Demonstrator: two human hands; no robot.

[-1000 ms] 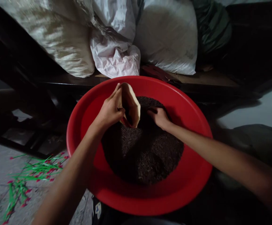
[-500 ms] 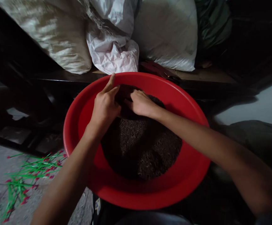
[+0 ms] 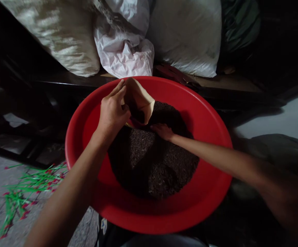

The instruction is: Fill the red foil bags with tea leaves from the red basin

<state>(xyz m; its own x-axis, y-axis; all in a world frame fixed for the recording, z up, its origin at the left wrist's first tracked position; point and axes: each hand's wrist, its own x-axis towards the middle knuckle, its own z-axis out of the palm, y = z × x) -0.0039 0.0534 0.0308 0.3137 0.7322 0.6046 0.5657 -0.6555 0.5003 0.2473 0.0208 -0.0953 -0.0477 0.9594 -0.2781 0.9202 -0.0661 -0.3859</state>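
Our left hand point(image 3: 112, 115) grips the near-left edge of a small paper bag point(image 3: 140, 99), thumb inside and fingers pressed along the outside, and holds it tilted with its mouth open towards us. The bag sits at the far side of a heap of dark loose leaves point(image 3: 151, 161) that fills the middle of a wide red basin point(image 3: 205, 206). Our right hand point(image 3: 162, 131) lies on the heap just below the bag's mouth with the fingers curled down into the leaves; we cannot tell whether they have closed on a handful or only rest there. Beyond the basin, pale sacks point(image 3: 61, 37) and a crumpled white plastic bag point(image 3: 124, 55) lean on a dark ledge, and green sticks with red tips point(image 3: 22, 192) lie scattered on the floor to the left. We judge the bag to be the weak point. Only one hand holds it, by one edge, so the thin paper could fold and shut the mouth, or crease and tear under a tighter squeeze. Because the mouth tilts towards us, leaves could slide back out onto the heap. The bag also stands close to the basin's far rim, where a loose scoop could send leaves over the edge.
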